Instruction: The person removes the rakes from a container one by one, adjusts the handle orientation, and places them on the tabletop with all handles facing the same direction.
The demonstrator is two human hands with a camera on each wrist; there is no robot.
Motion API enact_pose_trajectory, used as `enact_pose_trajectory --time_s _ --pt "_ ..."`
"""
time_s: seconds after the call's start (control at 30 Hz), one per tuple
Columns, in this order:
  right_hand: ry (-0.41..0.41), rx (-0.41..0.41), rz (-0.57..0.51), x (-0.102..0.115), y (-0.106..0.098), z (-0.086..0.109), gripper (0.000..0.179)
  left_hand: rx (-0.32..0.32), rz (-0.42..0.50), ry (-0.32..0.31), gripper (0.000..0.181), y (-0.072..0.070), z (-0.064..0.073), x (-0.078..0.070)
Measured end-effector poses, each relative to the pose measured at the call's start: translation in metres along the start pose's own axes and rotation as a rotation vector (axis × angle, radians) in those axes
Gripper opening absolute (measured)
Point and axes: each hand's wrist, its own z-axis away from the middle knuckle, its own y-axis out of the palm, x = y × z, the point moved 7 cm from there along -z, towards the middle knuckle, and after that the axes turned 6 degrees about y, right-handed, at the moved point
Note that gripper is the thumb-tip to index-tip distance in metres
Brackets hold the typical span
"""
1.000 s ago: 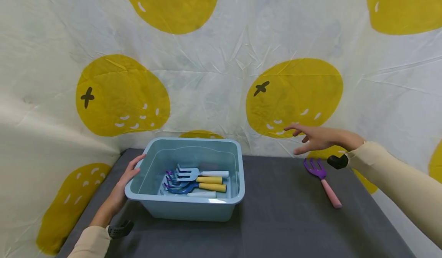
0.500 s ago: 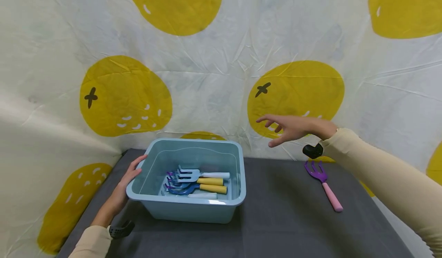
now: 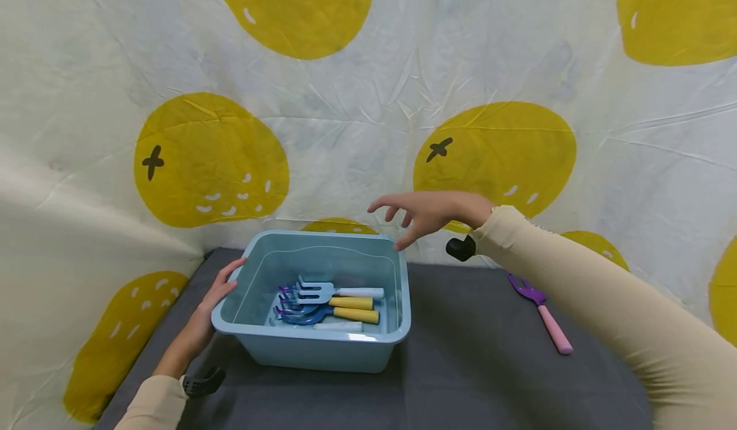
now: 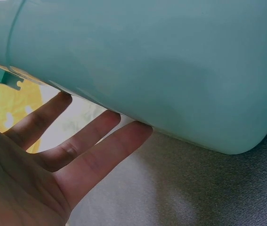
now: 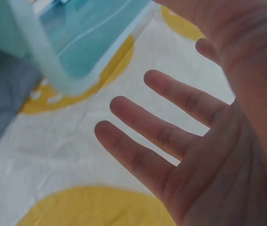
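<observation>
A pale blue plastic bin (image 3: 322, 351) stands on the dark grey table, several small garden hand forks inside it. Among them are a light blue fork with a white handle (image 3: 361, 293) and a dark blue one with a yellow handle (image 3: 356, 315). My left hand (image 3: 203, 318) lies against the bin's left side; in the left wrist view its fingers (image 4: 102, 157) are extended and touch the outer wall. My right hand (image 3: 428, 211) hangs in the air by the bin's back right corner, holding nothing, fingers spread and loosely bent.
A purple hand fork with a pink handle (image 3: 555, 329) lies on the table (image 3: 460, 366) at the right, its tines partly covered by my right sleeve (image 3: 576, 276). Behind the table hangs a white cloth (image 3: 345, 161) printed with yellow fruit shapes.
My right hand has moved left, from above the purple fork to the bin's back right corner. My left hand has stayed on the bin, and the forks lie as before.
</observation>
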Motion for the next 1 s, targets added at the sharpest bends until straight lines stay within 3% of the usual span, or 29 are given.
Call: enact_pose_trajectory --time_s 0.3,0.4,0.73,1.0 --pt "-0.080 0.096 0.139 0.033 0.029 -0.044 0.080 -0.006 -0.004 -0.010 0.057 -0.001 0.001 -0.002" --pt "-0.070 0.152 0.159 0.040 0.042 -0.058 0.078 -0.009 -0.002 -0.008 0.057 -0.002 0.001 -0.003" --pt "0.106 0.302 0.112 0.038 0.094 -0.102 0.073 -0.016 -0.004 -0.014 0.057 -0.003 0.000 -0.002" --pt "0.234 0.291 0.283 0.016 0.123 -0.124 0.079 -0.028 0.014 -0.003 0.057 -0.002 -0.003 -0.002"
